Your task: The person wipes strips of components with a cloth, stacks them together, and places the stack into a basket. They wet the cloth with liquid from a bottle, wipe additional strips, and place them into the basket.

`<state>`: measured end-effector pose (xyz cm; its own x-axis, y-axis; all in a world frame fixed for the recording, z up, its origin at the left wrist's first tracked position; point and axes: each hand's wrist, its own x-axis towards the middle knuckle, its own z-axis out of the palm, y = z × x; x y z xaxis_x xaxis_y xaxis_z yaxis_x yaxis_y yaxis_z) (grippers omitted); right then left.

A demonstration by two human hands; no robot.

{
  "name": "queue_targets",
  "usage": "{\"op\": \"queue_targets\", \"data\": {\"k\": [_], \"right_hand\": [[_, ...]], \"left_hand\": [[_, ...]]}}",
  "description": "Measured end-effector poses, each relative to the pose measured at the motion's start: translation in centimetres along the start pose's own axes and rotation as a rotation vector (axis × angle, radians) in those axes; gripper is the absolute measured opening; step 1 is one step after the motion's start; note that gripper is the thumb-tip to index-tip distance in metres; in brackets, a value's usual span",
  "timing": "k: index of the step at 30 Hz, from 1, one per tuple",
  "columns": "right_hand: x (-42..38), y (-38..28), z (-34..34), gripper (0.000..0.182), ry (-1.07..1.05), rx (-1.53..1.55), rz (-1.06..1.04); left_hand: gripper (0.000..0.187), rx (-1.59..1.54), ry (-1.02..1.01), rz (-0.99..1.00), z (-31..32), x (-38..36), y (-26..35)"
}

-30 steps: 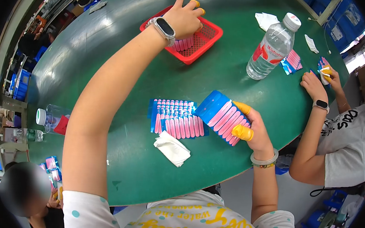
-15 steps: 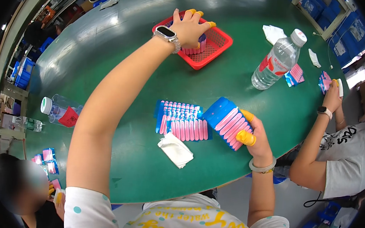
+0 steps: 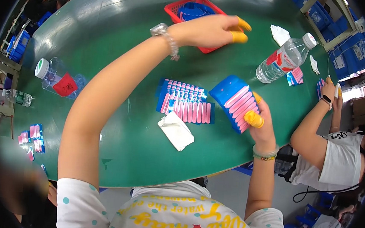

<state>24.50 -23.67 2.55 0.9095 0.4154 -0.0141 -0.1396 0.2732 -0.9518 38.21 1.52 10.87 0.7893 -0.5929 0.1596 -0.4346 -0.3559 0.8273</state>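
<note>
My right hand [image 3: 264, 124], with yellow finger cots on its thumb and a finger, grips a blue sheet with a row of pink strips [image 3: 240, 105] by its right edge. My left hand [image 3: 217, 31], also in yellow finger cots, is over the near side of a red basket [image 3: 172, 10]. Its visible fingers are stretched out and apart, with nothing seen between them. Blue and pink sheets [image 3: 195, 12] lie in the basket, partly hidden by the hand. More blue sheets with pink strips [image 3: 187, 108] lie overlapped on the green table, beside a folded white cloth [image 3: 176, 130].
A water bottle [image 3: 283, 59] stands to the right, with a white cloth [image 3: 279, 36] behind it. A clear jar with a red label [image 3: 61, 78] lies at left. Co-workers sit on both sides, with more pink-striped sheets [image 3: 35, 132] near the left one.
My left hand has come out of the basket and moved right, turning sideways. My right hand still holds the sheet, now tilted a little differently. The whole view has shifted.
</note>
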Motion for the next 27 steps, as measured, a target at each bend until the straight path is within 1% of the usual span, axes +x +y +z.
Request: {"op": "queue_targets", "data": {"k": [1, 2, 3, 5, 6, 7, 9, 10, 11, 13, 14, 15, 16, 17, 18, 19, 20, 21, 23, 24, 25, 27], "right_hand": [[0.4, -1.0, 0.6, 0.067, -0.028, -0.046, -0.034], [1.0, -1.8, 1.1, 0.067, -0.060, -0.076, -0.076], [1.6, -2.7, 1.6, 0.067, -0.067, -0.081, -0.078], [3.0, -4.7, 2.7, 0.066, -0.147, -0.290, -0.141], [3.7, -5.6, 3.4, 0.064, -0.152, -0.393, -0.169], [4.4, -6.4, 3.7, 0.063, -0.173, -0.440, -0.190], [6.0, -7.4, 4.0, 0.062, -0.185, -0.546, -0.213], [7.0, -8.0, 4.0, 0.062, -0.177, -0.651, -0.175], [8.3, -7.9, 3.9, 0.060, -0.145, -0.760, -0.317], [10.5, -9.1, 4.3, 0.056, -0.084, -0.863, -0.255], [11.9, -9.6, 4.4, 0.054, -0.068, -0.988, -0.303], [13.4, -10.2, 4.3, 0.052, -0.050, -1.114, -0.353], [15.4, -10.6, 3.7, 0.051, -0.065, -1.262, -0.359], [16.9, -10.7, 3.5, 0.051, -0.065, -1.263, -0.360], [18.2, -10.7, 3.2, 0.052, -0.131, -1.431, -0.470], [19.2, -10.9, 3.3, 0.053, -0.196, -1.597, -0.587], [20.2, -11.0, 3.4, 0.053, -0.199, -1.627, -0.502], [20.8, -11.1, 3.6, 0.053, -0.195, -1.627, -0.510], [22.2, -11.2, 4.0, 0.054, -0.321, -1.775, -0.432], [22.8, -10.8, 4.1, 0.055, -0.354, -1.776, -0.487], [23.2, -10.8, 3.9, 0.055, -0.357, -1.774, -0.492], [23.7, -10.7, 3.7, 0.055, -0.376, -1.784, -0.210]], "left_hand": [[0.059, 0.034, -0.099, -0.070, 0.1, -1.6, 2.5], [0.061, -0.012, -0.194, -0.138, 0.2, -3.0, 3.7], [0.063, -0.058, -0.286, -0.206, 0.1, -4.1, 4.3], [0.069, -0.271, -0.434, -0.226, -1.0, -5.5, 3.5], [0.071, -0.433, -0.344, -0.184, -1.1, -6.2, 3.0], [0.071, -0.430, -0.331, -0.184, -1.6, -6.6, 2.6], [0.077, -0.427, -0.222, -0.040, -2.7, -6.8, 1.7], [0.075, -0.384, -0.120, -0.007, -3.3, -7.0, 2.1], [0.069, -0.301, -0.074, -0.033, -3.7, -6.9, 2.2], [0.069, -0.076, 0.084, 0.063, -4.3, -5.3, 0.8], [0.069, -0.078, 0.084, 0.062, -4.2, -4.8, 0.4], [0.068, 0.040, 0.208, 0.032, -4.2, -4.4, 0.8], [0.067, 0.156, 0.332, 0.001, -4.3, -4.2, 0.9], [0.067, 0.155, 0.332, 0.002, -4.2, -3.8, -0.2], [0.065, 0.209, 0.389, 0.026, -4.0, -3.0, -2.4], [0.062, 0.266, 0.447, 0.052, -4.0, -2.7, -2.9], [0.058, 0.280, 0.444, 0.028, -3.8, -2.7, -3.5], [0.051, 0.336, 0.449, 0.002, -3.6, -2.8, -3.8], [0.046, 0.437, 0.481, -0.029, -3.0, -2.2, -5.2], [0.043, 0.467, 0.512, -0.007, -2.5, -2.0, -5.5], [0.045, 0.498, 0.486, -0.046, -2.3, -1.8, -5.8], [0.044, 0.573, 0.494, -0.015, -1.5, -1.9, -5.8]]}}
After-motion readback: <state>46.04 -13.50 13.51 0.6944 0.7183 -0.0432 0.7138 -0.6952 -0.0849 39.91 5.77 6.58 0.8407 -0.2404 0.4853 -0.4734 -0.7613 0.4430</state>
